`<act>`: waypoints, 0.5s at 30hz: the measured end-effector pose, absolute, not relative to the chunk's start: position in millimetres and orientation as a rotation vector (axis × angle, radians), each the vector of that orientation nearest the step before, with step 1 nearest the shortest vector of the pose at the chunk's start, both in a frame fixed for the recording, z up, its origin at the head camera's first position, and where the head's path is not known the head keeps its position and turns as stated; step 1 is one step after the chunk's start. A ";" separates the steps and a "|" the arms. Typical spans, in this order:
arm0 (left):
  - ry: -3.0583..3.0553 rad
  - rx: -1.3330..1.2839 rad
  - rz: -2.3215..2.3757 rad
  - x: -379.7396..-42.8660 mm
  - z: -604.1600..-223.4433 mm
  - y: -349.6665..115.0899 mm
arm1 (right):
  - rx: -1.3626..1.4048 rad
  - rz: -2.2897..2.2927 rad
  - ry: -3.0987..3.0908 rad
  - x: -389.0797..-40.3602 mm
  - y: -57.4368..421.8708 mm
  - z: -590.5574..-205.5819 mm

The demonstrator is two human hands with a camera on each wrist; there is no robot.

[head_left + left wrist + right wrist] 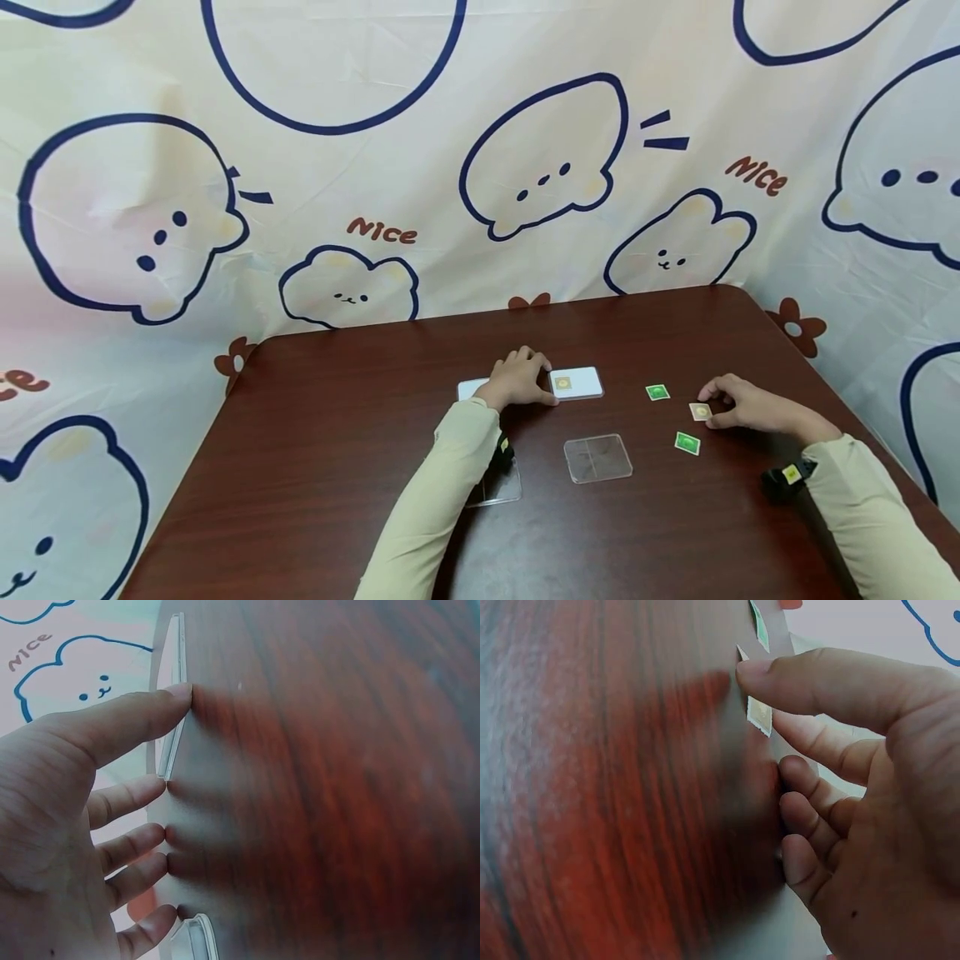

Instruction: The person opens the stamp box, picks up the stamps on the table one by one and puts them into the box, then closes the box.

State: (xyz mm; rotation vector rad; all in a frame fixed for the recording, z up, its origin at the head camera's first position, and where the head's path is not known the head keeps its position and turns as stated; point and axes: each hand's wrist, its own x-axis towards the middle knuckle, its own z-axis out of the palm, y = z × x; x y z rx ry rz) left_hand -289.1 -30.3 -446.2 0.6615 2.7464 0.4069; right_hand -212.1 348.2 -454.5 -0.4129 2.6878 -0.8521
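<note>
My left hand (516, 379) rests at the left end of a shallow white case (587, 382), with thumb and index finger holding its edges; the other fingertips touch the table. A small tan stamp (563, 383) lies in that case's left half. Between thumb and index finger, my right hand (757, 408) pinches another tan stamp (760, 716) with toothed edges, close over the table at the right. One green stamp (657, 392) lies to the left of that hand, and a second green stamp (687, 443) lies nearer to me.
A second white case (469, 388) is partly covered by my left hand. One clear plastic lid (598, 458) lies mid-table; a second clear lid (508, 487) is half hidden under my left forearm. A printed cloth (525, 167) hangs behind the brown table (337, 467).
</note>
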 end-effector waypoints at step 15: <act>2.746 0.651 0.428 -288.8 -448.8 -30.2 | -0.465 -0.830 2.774 -209.6 347.7 -460.6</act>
